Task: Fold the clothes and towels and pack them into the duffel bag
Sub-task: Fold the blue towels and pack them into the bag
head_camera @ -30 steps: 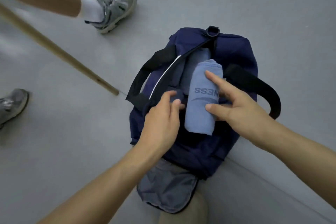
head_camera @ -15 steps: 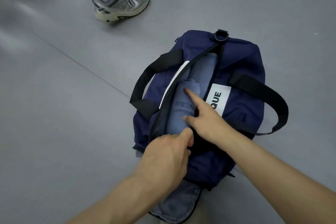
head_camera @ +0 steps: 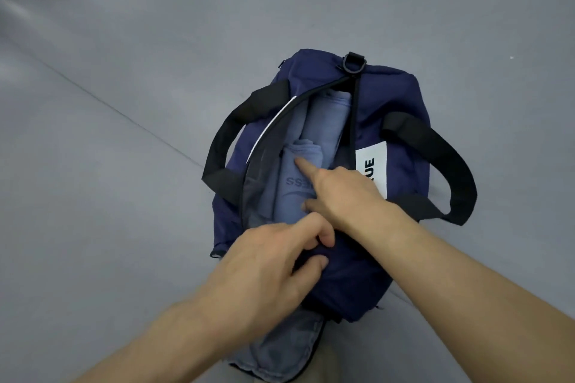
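A navy duffel bag with black handles lies open on the grey floor. Inside it a rolled blue garment with printed letters lies beside another folded blue cloth. My right hand presses down on the rolled garment, forefinger stretched out along it. My left hand pinches the bag's dark fabric at the near end of the opening, thumb and fingers curled on it.
A grey flap of the bag's end pocket hangs open toward me. A white label sits on the bag's right side. The grey floor has a seam running diagonally at the left.
The rolled garment has gone from on top of the opening down into the bag. My left hand moved to the bag's near end. The other person's shoe and the stick have left the view.
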`<state>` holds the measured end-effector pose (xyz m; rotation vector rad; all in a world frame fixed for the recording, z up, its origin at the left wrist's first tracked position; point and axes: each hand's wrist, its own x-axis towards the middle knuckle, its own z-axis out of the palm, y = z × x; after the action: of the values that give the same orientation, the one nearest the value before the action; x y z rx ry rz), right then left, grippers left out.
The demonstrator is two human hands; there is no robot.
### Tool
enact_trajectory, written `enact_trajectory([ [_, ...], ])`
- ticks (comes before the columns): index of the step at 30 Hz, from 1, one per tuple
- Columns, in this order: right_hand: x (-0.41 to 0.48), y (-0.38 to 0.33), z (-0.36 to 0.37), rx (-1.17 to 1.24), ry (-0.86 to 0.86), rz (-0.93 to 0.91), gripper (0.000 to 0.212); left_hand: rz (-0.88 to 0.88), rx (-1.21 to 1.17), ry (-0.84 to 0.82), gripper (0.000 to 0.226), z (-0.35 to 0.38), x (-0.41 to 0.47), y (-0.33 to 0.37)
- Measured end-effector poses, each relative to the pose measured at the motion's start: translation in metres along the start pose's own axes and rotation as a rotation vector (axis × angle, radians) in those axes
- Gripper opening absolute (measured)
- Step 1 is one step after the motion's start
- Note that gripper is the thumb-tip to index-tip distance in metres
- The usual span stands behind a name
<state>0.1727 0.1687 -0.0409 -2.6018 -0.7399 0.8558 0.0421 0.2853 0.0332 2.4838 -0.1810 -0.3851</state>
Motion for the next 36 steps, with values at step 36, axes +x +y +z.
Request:
enact_trajectory([
  [36,-0.059,0.098,-0.017,0.971,0.407,0.303,0.041,-0.103,0.087,0.200,0.066,0.027,0.103,-0.014],
])
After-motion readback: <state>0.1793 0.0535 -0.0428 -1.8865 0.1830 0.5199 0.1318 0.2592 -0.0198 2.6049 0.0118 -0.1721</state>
